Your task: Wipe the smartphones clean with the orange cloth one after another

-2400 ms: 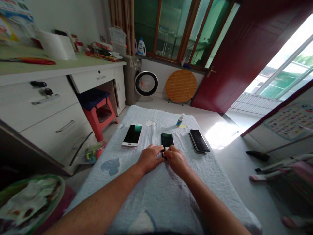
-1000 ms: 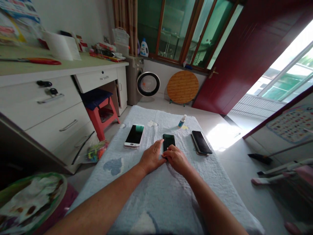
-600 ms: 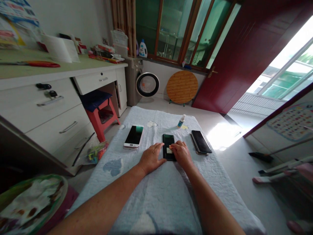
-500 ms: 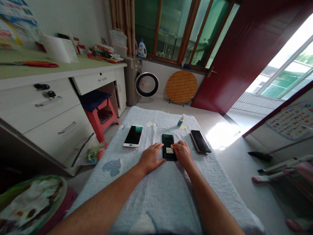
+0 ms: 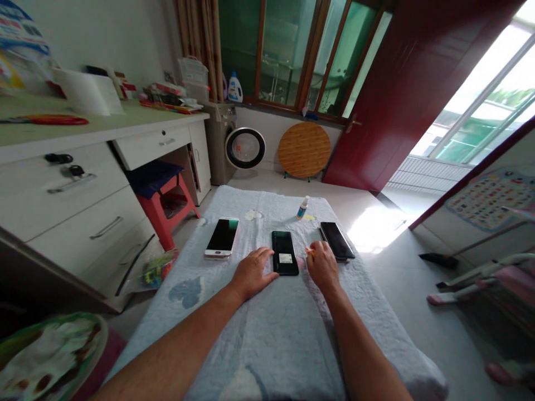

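A black phone [image 5: 288,242] with a pale label on its lower half lies flat on the blue cloth [image 5: 267,328]. My left hand [image 5: 252,272] rests at its left edge, fingers and thumb apart, with fingertips touching or very near the side. To the right of the phone, my right hand [image 5: 324,268] is closed on a small orange piece [image 5: 310,252] whose kind I cannot make out. Another dark phone [image 5: 337,240] lies just beyond the right hand. A white-framed phone [image 5: 223,237] is to the left. Behind the middle phone stands a small spray bottle [image 5: 302,208].
A white desk [image 5: 100,133] runs along the left, with a red stool [image 5: 167,211] partly under it. A bin [image 5: 54,356] stands at lower left. A washing machine [image 5: 217,139] has its round door swung out, beside a round wooden tabletop [image 5: 304,150].
My right hand has moved right, off the middle phone, taking the orange piece with it. My left hand stays by the phone's left edge. The view has shifted slightly.
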Available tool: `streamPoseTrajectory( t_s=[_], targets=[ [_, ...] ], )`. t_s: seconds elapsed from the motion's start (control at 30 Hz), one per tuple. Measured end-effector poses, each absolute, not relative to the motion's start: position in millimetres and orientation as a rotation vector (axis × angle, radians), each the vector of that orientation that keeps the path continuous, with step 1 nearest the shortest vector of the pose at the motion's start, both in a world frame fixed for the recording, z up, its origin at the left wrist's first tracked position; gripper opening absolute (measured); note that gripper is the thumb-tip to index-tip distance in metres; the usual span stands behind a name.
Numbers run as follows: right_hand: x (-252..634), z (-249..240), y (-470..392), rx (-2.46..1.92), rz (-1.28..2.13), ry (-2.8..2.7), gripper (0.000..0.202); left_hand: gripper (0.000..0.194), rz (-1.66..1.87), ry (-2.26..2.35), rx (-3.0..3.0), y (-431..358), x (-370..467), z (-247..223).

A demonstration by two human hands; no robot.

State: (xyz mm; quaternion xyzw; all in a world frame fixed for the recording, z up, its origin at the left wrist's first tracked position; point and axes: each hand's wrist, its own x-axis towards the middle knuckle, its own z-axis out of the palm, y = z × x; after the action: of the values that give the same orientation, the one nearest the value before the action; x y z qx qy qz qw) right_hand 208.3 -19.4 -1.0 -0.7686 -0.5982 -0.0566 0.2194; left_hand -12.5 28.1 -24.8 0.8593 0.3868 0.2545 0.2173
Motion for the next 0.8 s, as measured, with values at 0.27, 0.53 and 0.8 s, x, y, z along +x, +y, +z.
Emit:
streamPoseTrajectory(
  t_s=[0.27,0.53,0.8],
  targets=[
    [205.9,-0.6,-19.7,-2.313,-0.194,-1.664,0.014,0.049,0.695,1.079,2.375,27.5,-12.3,-22.6],
    [205.2,-5.0,-21.3,-2.268,-0.113,-1.705,0.038,0.05,0.682,1.074,2.384,28.8,-12.5,-25.1],
    [218.9,-4.1,-20.5,-1.878,-0.05,-1.618,0.034,0.05,0.664,1.089,2.374,28.6,-12.8,-23.9]
  ],
)
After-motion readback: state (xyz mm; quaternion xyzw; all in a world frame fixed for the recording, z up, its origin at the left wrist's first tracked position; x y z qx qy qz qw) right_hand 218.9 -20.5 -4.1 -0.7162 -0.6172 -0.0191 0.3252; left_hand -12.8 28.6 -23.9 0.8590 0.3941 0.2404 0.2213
